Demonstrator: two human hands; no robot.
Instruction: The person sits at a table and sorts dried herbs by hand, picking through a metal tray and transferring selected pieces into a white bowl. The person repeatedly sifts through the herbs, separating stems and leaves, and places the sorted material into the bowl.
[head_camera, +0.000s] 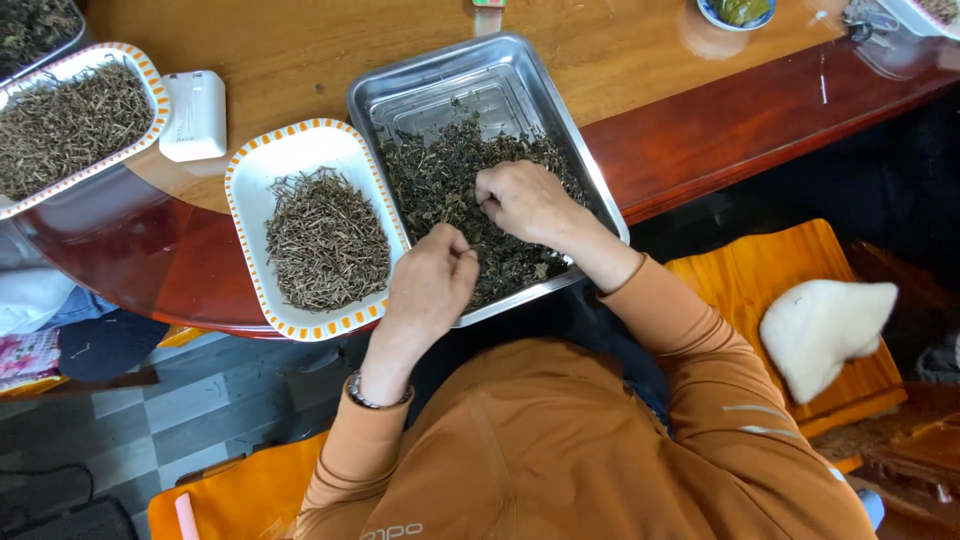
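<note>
A steel tray (400, 85) on the wooden table holds a heap of dark dried leaves (435, 175). My right hand (525, 200) rests on the leaves with fingers curled, pinching into the pile. At the tray's near left edge, my left hand (430, 280) has its fingertips pinched together; whether they hold a bit of leaf or stem I cannot tell. Beside the tray on the left stands a white dish with an orange-dotted rim (262, 160), filled with thin brownish stems (325, 240). A bracelet circles my left wrist.
A second rimmed dish (150, 85) of stems sits at far left, a white box (195, 115) next to it. A small bowl (738, 14) stands at the table's far edge. An orange stool (740, 275) with a white cloth (825, 330) is to the right.
</note>
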